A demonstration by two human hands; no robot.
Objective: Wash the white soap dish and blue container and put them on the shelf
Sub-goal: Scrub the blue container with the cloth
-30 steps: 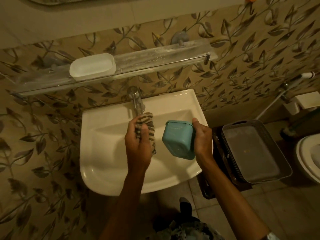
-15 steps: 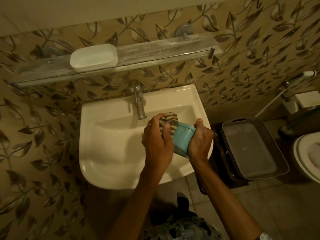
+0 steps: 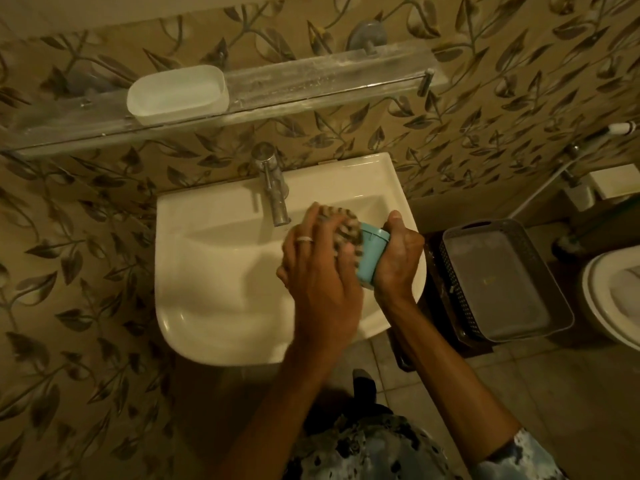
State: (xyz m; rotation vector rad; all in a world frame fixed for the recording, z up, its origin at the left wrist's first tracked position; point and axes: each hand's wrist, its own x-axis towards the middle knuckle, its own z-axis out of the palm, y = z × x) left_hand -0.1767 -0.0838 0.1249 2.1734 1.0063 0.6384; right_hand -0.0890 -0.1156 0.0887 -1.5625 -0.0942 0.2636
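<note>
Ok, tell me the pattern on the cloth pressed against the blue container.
Striped, dark and pale bands, on the cloth; the head view shows it.

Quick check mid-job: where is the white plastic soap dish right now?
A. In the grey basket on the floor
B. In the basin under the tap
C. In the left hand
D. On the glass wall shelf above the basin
D: the white plastic soap dish sits on the glass wall shelf, above the white ceramic basin.

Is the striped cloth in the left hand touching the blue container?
Touching. The head view shows the left hand pressing the striped cloth against the open end of the blue container, with no gap; the right hand grips its other side.
</note>
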